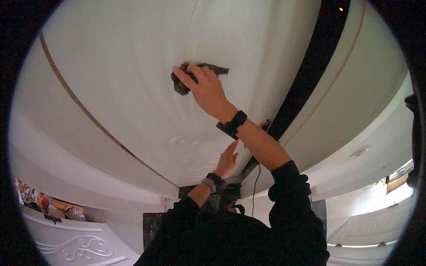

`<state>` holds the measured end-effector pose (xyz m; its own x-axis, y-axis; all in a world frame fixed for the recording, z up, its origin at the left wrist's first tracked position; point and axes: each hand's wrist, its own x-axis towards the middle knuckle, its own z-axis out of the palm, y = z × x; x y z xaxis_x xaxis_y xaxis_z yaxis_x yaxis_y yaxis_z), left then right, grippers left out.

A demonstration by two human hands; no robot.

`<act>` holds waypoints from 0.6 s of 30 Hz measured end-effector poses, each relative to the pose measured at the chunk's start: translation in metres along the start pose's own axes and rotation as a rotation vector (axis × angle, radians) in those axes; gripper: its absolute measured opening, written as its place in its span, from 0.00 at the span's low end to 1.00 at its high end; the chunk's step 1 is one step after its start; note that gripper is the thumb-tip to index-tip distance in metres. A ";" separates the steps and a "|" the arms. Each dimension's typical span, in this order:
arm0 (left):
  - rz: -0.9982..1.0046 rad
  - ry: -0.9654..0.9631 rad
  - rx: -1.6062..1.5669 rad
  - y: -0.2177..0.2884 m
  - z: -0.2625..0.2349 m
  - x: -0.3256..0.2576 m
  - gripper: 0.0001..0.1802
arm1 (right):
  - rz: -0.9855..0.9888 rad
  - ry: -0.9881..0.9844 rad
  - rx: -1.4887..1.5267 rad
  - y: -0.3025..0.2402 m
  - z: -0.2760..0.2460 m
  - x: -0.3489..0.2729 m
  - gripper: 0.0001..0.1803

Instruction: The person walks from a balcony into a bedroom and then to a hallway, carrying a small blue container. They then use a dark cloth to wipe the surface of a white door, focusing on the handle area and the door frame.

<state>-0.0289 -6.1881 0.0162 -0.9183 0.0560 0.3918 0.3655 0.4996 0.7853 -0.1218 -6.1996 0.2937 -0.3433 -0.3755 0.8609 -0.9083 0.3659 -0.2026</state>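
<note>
I see the right hand [212,92] clasping a dark rag [180,85] against the white door [133,66] — left hand [226,162] grip, can't tell.

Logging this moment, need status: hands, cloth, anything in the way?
Right hand gripping dark cloth against white door. Left hand lower, fingers extended, door contact unclear. No obstruction visible around cloth.

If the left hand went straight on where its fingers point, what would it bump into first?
Probably the black band on the right wrist, though depth is unclear, so the left hand might pass underneath.
</note>
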 end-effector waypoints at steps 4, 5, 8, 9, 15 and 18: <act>0.006 0.280 -0.199 0.019 -0.061 0.013 0.26 | 0.231 0.535 0.160 0.013 -0.003 -0.016 0.32; -0.020 0.385 -0.177 0.028 -0.079 0.021 0.25 | 0.228 0.445 0.160 0.017 -0.008 -0.015 0.31; 0.169 0.524 -0.348 0.063 -0.131 0.055 0.24 | 0.201 0.312 0.154 0.012 -0.021 0.002 0.30; 0.227 0.537 -0.294 0.076 -0.146 0.064 0.24 | 0.145 0.400 0.121 0.011 -0.027 0.019 0.29; 0.338 0.525 -0.141 0.115 -0.180 0.087 0.24 | -0.078 0.477 -0.108 0.012 -0.028 0.077 0.27; 0.316 0.526 -0.092 0.112 -0.180 0.082 0.25 | -0.082 0.166 -0.122 0.010 -0.029 0.069 0.27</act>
<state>-0.0358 -6.2833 0.2232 -0.5741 -0.2558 0.7778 0.6408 0.4509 0.6213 -0.1479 -6.1972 0.3650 -0.2168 -0.2667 0.9391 -0.8922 0.4445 -0.0797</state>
